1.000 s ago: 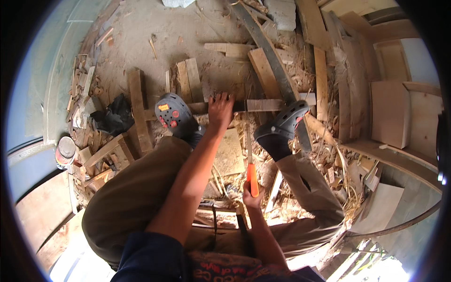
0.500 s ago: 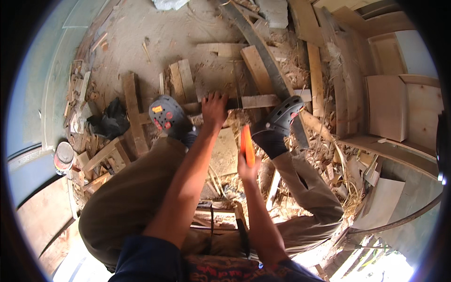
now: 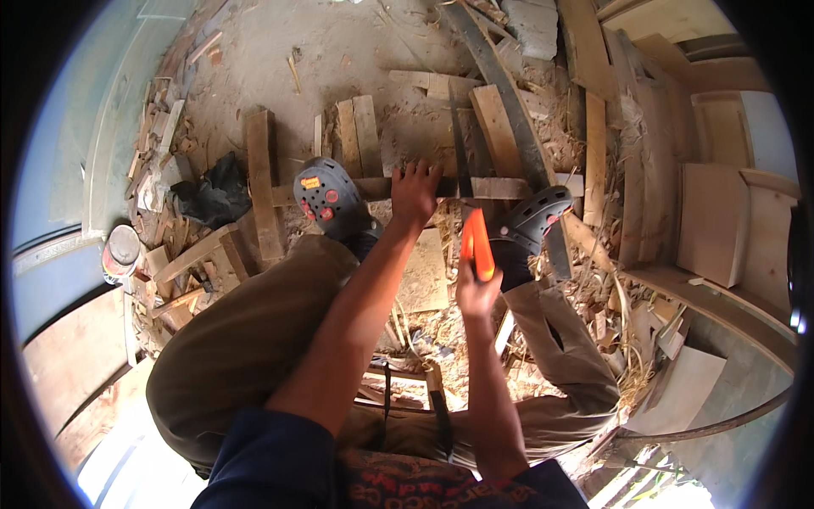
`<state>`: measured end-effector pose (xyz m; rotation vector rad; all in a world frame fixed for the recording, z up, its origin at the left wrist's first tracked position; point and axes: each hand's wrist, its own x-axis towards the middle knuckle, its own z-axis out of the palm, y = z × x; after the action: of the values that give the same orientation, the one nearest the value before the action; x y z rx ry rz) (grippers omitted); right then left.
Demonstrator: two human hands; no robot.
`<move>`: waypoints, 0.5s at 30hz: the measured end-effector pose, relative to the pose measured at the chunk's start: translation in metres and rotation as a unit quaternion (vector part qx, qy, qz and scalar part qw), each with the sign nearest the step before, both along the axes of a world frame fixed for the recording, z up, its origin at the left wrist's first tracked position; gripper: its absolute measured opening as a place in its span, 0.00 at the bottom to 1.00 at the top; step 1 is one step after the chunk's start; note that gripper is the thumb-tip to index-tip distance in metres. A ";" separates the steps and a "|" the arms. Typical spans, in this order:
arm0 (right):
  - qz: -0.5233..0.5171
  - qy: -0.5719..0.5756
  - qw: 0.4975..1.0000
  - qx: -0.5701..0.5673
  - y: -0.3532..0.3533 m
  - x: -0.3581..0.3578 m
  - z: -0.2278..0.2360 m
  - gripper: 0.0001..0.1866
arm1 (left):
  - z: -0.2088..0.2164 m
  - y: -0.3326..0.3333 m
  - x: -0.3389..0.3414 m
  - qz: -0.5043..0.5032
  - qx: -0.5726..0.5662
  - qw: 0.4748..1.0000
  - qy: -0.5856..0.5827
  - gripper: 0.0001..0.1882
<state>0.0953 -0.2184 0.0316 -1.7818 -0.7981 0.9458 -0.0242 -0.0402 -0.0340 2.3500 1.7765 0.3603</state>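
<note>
Seated worker, legs spread, feet in grey clogs braced on a horizontal wooden strip [image 3: 500, 187] that lies across the dirt floor among offcuts and shavings. Left hand [image 3: 414, 193] is pressed flat on the strip, fingers spread, pinning rather than gripping it, between the left clog [image 3: 329, 199] and the right clog [image 3: 532, 219]. Right hand [image 3: 476, 293] is clenched around an orange-handled tool [image 3: 476, 243], raised just below the strip; the working end is not visible, so the kind of tool cannot be told. A long dark metal bar [image 3: 509, 110] crosses the strip near the right clog. Risks, as judged: the tool sits close to the left hand's fingers and to the right foot, so a slip or glancing stroke could reach either. The strip rests on loose chips and boards and may shift or roll under pressure. Soft clogs give little protection. Scattered offcuts [image 3: 356, 136] nearby could snag the strip.
</note>
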 end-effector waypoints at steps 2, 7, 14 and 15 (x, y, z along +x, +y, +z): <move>0.097 -0.078 0.992 -0.026 -0.052 0.012 -0.004 0.14 | 0.004 0.000 -0.004 0.006 -0.011 1.000 0.015 0.34; -0.061 0.093 0.993 -0.050 -0.033 0.007 0.031 0.15 | 0.007 0.001 0.007 0.013 0.000 1.000 -0.014 0.28; 0.035 -0.054 0.998 -0.013 -0.028 0.002 0.044 0.06 | 0.006 0.005 -0.002 0.011 -0.041 0.999 0.003 0.26; 0.044 -0.090 0.995 0.004 -0.057 0.004 0.057 0.06 | 0.003 0.001 0.002 0.008 -0.033 0.999 -0.001 0.27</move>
<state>0.0995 -0.2757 0.0883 -1.8559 -0.9993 0.8450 -0.0219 -0.0392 -0.0306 2.2902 1.7786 0.3013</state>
